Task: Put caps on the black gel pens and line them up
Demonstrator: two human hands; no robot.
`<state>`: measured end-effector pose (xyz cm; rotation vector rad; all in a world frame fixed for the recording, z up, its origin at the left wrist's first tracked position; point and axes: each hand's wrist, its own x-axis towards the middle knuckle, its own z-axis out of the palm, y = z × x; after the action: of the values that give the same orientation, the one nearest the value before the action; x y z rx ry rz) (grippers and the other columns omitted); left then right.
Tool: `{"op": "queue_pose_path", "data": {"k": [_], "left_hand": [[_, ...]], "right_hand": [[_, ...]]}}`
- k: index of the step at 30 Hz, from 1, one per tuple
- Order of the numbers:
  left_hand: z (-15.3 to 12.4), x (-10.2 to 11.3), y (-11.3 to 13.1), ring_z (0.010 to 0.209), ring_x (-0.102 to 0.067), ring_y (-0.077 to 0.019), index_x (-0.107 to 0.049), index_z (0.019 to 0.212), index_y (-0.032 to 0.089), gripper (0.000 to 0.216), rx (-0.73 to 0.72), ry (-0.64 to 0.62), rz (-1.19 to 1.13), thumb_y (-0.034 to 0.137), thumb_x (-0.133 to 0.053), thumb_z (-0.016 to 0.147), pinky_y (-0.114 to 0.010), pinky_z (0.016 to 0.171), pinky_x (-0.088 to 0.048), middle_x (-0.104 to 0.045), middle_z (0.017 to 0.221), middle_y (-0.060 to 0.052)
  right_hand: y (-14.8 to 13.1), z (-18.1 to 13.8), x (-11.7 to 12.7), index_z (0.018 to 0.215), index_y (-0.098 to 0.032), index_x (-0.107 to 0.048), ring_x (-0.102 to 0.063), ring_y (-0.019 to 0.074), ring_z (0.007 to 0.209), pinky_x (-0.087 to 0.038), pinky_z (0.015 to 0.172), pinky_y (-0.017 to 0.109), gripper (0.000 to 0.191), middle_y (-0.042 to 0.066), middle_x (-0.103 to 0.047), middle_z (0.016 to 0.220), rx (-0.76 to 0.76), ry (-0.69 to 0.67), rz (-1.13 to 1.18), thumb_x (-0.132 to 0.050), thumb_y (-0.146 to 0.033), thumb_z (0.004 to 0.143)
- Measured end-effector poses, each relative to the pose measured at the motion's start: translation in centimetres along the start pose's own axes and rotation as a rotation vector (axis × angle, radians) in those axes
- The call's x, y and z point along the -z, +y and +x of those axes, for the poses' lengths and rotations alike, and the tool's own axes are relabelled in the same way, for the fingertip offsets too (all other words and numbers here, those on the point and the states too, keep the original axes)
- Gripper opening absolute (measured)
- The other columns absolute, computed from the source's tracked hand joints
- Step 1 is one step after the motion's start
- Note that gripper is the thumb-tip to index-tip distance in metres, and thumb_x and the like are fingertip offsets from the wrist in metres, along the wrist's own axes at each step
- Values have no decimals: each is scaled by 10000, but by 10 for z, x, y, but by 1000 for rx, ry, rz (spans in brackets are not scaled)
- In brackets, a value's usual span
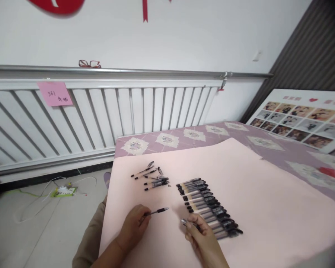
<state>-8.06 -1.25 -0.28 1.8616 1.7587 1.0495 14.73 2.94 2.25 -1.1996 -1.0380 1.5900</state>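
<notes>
My left hand [136,222] is closed around the rear of a gel pen [159,211], whose bare metal tip and black rubber grip point to the right. A short gap away, my right hand [199,236] pinches a small dark pen cap [184,222] with a shiny end facing left; fingers hide part of it. Just behind the right hand lies a slanting row of capped black pens [209,201], side by side. Farther back on the left, a loose pile of pens [155,182] and caps rests on the pink sheet [240,186].
A purple patterned cloth [195,134] covers the table under the sheet. Behind it stand a white radiator [145,108] and a pipe with eyeglasses [89,64] on it. A photo board [301,119] leans at the right. On the floor lies a power strip [64,191] with cables.
</notes>
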Motion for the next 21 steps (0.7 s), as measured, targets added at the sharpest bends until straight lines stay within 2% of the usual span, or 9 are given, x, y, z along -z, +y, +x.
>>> {"op": "queue_pose_path", "data": {"k": [4,8,11,16,21], "left_hand": [[-2,-3,1,770,-529,-166,-565,869,202,132,-100,-43,58,193,-445,816,-293,698,-440,-583,803,-38],[-3,-3,10,774,-523,-173,-551,902,209,126,-187,-69,97,197,-446,834,-315,701,-442,-583,810,-41],[-5,-4,21,786,-524,-176,-555,906,210,114,-224,-91,132,199,-464,838,-327,722,-437,-585,819,-41],[-6,-8,32,806,-528,-179,-561,907,211,109,-231,-94,148,193,-480,836,-328,738,-436,-586,837,-43],[-7,-10,36,803,-525,-177,-564,893,208,101,-212,-111,150,189,-485,834,-336,754,-431,-586,831,-40]], "right_hand": [[-1,-4,4,821,-231,-577,-550,131,668,-454,615,250,283,-13,-602,777,-67,-24,134,-719,-339,601],[0,-1,10,787,-213,-613,-499,118,594,-423,575,237,254,-32,-564,648,-5,18,30,-689,-374,605],[2,1,18,786,-213,-627,-478,121,589,-403,556,233,245,-27,-558,652,32,0,-49,-675,-367,601],[1,0,32,798,-211,-625,-457,119,567,-366,540,232,192,-29,-535,630,78,-158,-149,-632,-345,660],[0,-2,40,812,-211,-616,-441,116,578,-342,542,227,170,-34,-518,646,114,-138,-200,-613,-312,676]]}}
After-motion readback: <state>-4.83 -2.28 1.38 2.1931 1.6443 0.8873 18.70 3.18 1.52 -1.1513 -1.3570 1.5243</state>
